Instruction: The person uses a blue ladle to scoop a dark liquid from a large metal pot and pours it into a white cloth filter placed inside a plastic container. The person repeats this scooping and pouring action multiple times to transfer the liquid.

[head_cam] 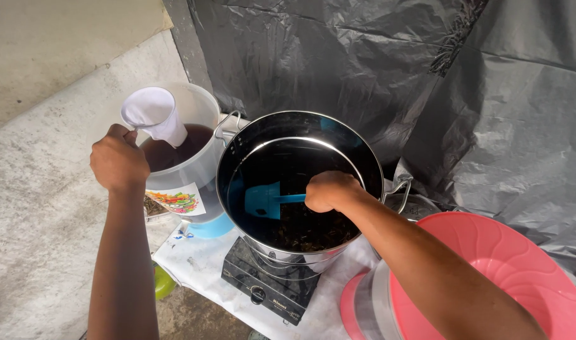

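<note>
At frame centre, your right hand (329,191) gripped the blue scoop (263,200) inside the steel pot (237,151); your left hand (118,165), upper left, clenched the cloth strainer (154,116) over the pitcher (203,167).

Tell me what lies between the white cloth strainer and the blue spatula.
In the head view, between the white cloth strainer and the blue spatula lie the clear jug's wall, the steel pot's wire handle and the pot's rim.
</note>
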